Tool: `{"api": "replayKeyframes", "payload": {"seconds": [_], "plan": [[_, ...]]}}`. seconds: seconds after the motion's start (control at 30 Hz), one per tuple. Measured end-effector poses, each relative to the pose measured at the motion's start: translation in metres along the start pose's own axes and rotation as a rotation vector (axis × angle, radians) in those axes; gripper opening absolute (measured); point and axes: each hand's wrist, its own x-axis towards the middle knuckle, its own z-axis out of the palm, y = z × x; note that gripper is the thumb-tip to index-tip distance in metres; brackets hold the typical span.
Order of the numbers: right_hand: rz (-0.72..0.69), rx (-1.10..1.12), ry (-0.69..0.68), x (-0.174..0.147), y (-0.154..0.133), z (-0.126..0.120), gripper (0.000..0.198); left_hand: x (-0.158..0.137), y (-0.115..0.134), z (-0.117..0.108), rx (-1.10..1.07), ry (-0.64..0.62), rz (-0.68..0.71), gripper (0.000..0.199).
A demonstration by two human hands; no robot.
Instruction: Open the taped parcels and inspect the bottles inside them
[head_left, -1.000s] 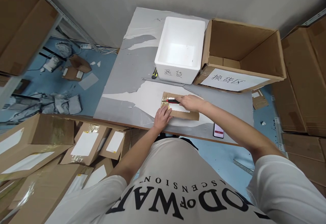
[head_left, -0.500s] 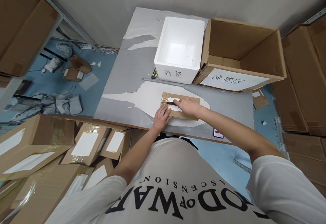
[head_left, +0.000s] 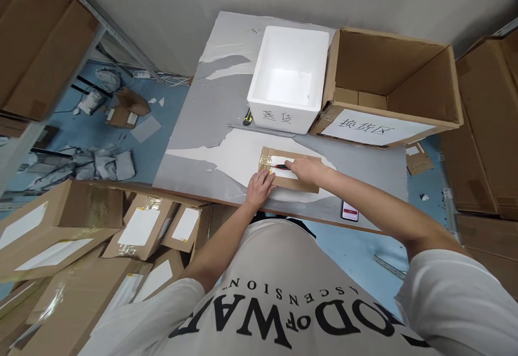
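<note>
A small flat cardboard box (head_left: 299,182) lies on the table, with a white label on top and shiny tape across its left end. My left hand (head_left: 259,187) grips its near left corner, fingers bent over the edge. In my right hand (head_left: 306,169) is a utility knife (head_left: 282,167) with a red and black handle. Its tip points left, over the taped end; whether the blade touches the tape is too small to tell.
Behind the work stand a white foam box (head_left: 283,113) and a large open carton (head_left: 388,124). A yellow and black cutter (head_left: 247,117) lies by the foam box. A phone (head_left: 349,211) rests at the table's front edge. Labelled parcels (head_left: 140,226) are piled at the left.
My right hand and the knife have moved a little to the right over the box. My left hand stays at the same corner. The whole view has shifted slightly.
</note>
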Motion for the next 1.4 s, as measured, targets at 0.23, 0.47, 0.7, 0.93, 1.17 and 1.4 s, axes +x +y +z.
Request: {"api": "replayKeyframes", "payload": {"seconds": [0.23, 0.47, 0.7, 0.93, 1.17, 1.4], "plan": [[0.053, 0.037, -0.064, -0.038, 0.041, 0.02, 0.038, 0.001, 0.001, 0.0, 0.016, 0.009, -0.013, 0.04], [0.181, 0.098, -0.068, -0.095, 0.084, 0.066, 0.037, 0.001, 0.004, -0.003, 0.018, 0.013, -0.014, 0.04], [0.208, 0.108, -0.008, -0.121, 0.093, 0.089, 0.041, 0.003, 0.003, -0.004, 0.04, -0.018, -0.002, 0.041], [0.224, 0.165, 0.042, -0.144, 0.102, 0.125, 0.046, 0.007, 0.01, -0.01, 0.09, -0.096, 0.011, 0.039], [0.371, 0.528, 0.24, -0.18, 0.113, 0.184, 0.048, 0.017, 0.012, -0.021, 0.101, -0.105, 0.013, 0.039], [0.543, 1.542, 0.537, -0.117, 0.044, 0.218, 0.064, 0.053, 0.012, -0.038, 0.106, -0.157, 0.054, 0.08]]}}
